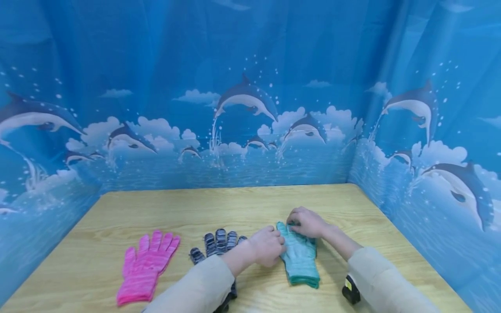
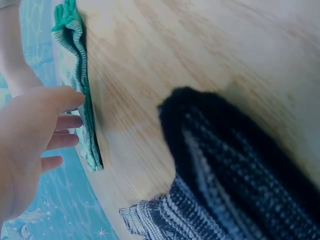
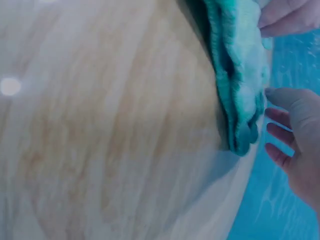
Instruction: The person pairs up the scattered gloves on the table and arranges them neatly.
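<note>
Teal knit gloves (image 1: pixel 299 256) lie flat on the table, layered at the cuff, fingers pointing away. Beside their left edge is my left hand (image 1: pixel 268 246), its fingertips right at the fabric. In the left wrist view the thumb and loosely bent fingers (image 2: pixel 64 141) of that hand overlap the glove edge (image 2: pixel 84 100). My right hand (image 1: pixel 307 222) is over the glove fingers at the far end. The right wrist view has its loose fingers (image 3: pixel 280 134) close by the teal glove tips (image 3: pixel 242 137).
A dark grey striped glove (image 1: pixel 221 242) lies left of the teal ones, partly hidden under my left forearm. Farther left is a pink glove (image 1: pixel 145 269). The wooden table (image 1: pixel 188 208) ends at a blue dolphin-print curtain (image 1: pixel 219 169).
</note>
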A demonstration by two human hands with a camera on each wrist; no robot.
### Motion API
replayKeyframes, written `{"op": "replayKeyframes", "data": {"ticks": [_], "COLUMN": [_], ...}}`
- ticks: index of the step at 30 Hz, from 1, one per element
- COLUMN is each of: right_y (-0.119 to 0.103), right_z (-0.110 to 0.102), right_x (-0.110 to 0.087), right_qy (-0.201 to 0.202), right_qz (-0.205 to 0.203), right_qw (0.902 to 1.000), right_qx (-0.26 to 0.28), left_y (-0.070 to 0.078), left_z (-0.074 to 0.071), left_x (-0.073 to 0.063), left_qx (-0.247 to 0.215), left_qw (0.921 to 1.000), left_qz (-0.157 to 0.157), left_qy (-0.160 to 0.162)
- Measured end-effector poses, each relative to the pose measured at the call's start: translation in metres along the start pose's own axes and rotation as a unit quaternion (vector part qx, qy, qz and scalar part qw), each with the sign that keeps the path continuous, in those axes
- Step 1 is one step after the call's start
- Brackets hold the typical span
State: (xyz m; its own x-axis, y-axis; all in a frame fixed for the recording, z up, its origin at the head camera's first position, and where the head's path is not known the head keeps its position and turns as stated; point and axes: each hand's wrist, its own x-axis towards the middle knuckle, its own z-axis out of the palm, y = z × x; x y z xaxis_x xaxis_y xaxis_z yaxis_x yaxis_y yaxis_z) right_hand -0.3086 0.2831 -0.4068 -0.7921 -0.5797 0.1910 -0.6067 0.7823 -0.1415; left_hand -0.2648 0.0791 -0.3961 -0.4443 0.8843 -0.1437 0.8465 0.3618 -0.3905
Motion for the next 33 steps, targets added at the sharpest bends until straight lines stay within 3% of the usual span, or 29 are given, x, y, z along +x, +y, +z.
{"op": "replayKeyframes", "data": {"ticks": [6,15,27,33], "right_y": [0.004,0.004,0.0,0.003], "right_z": [-0.017,-0.016,-0.005,-0.007], "right_x": [-0.013,-0.031,-0.032,-0.035], "right_qy": [0.04,-0.003,-0.017,0.006], "right_qz": [0.034,-0.01,0.044,0.031], "right_qw": [0.9981,0.9979,0.995,0.9968], "right_qx": [0.031,-0.064,-0.088,-0.074], "left_y": [-0.002,0.002,0.006,0.006], "left_z": [-0.002,-0.003,-0.001,-0.004], "left_x": [-0.001,-0.004,-0.003,-0.004], "left_qx": [-0.042,-0.054,-0.052,-0.046], "left_qw": [0.9989,0.9984,0.9985,0.9988], "left_qz": [-0.018,-0.004,0.009,0.004], "left_qy": [0.002,0.015,0.013,0.013]}}
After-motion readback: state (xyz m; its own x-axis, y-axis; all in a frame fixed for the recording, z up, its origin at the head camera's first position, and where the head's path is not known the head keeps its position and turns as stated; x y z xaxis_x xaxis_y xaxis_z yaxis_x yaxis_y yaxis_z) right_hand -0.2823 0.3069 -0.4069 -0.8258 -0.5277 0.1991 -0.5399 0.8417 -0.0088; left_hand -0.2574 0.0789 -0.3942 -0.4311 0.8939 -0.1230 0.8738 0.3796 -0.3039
